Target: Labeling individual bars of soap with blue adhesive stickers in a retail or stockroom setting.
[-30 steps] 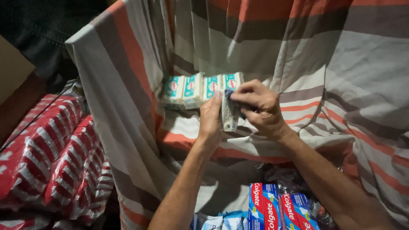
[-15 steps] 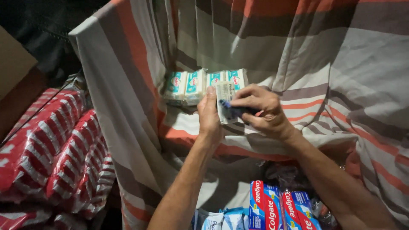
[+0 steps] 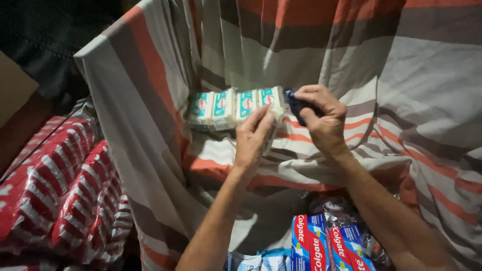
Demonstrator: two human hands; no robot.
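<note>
Right hand (image 3: 324, 120) lifted its blue marker (image 3: 297, 108) beside soap bars (image 3: 231, 105).

Both forearms bare, reaching forward and up. Left hand (image 3: 253, 138) fingers straight, held together, palm facing right. Right hand (image 3: 321, 120) curled in loose fist, thumb and forefinger pinched, wrist bent.

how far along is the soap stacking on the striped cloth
Done: four wrapped soap bars stand in a row on the striped cloth. In hand: the left hand sets another bar by the row; the right hand holds a dark marker. Left: the toothpaste boxes below lie untouched.
</note>
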